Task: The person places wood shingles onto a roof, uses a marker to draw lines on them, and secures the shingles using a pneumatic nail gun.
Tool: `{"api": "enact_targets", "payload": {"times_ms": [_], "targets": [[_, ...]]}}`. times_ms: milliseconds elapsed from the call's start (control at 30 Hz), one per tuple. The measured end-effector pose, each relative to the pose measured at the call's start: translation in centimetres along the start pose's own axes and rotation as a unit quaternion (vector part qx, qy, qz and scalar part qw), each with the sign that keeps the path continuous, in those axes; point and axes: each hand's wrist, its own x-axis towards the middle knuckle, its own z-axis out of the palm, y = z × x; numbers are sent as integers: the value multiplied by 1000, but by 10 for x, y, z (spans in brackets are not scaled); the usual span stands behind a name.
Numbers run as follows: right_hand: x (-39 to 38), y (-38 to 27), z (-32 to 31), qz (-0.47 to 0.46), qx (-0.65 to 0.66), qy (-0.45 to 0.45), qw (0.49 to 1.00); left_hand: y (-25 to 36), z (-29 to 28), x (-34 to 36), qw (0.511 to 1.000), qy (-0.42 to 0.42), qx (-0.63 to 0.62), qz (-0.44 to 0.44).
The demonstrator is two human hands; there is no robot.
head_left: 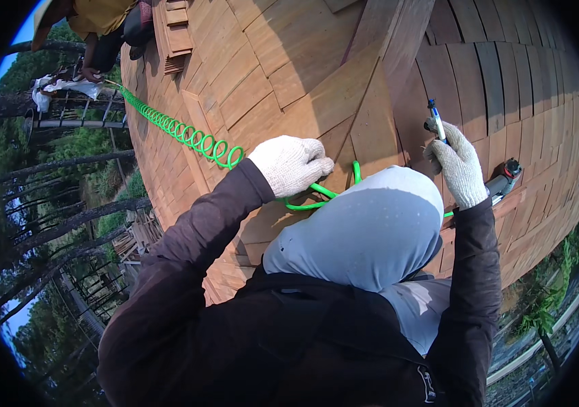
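Note:
My left hand [289, 165], in a white knit glove, is closed with its fingertips down at the wooden shingle roof [283, 74], just above a loop of green hose [325, 193]; what it holds, if anything, is hidden. My right hand [458, 163], also gloved, grips a slim white and blue pen-like tool [437, 119] upright, over the darker shingles at the right. My bent knee [364, 230] in pale grey trousers lies between my forearms, covering part of the hose.
A coiled green hose [181, 129] runs to the upper left, where a co-worker in a yellow top [103, 17] crouches by stacked shingles [175, 30]. A cylindrical tool [503, 182] lies right of my right hand. Trees and scaffolding [86, 122] show beyond the roof's edge.

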Motion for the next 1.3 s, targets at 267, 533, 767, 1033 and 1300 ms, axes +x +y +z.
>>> {"api": "enact_targets", "payload": {"times_ms": [267, 533, 767, 1033, 1300], "targets": [[4, 14, -27, 5, -23, 16, 1000, -12, -4, 10, 995, -34, -49, -77], [11, 28, -25, 14, 8, 36, 999, -25, -8, 21, 991, -52, -39, -116], [6, 13, -16, 10, 12, 31, 999, -37, -6, 8, 954, -60, -266, -122], [-1, 30, -35, 7, 17, 51, 999, -7, -24, 21, 982, -86, -120, -119], [8, 33, -32, 18, 28, 50, 998, 0, -30, 25, 992, -90, -23, -81]]}}
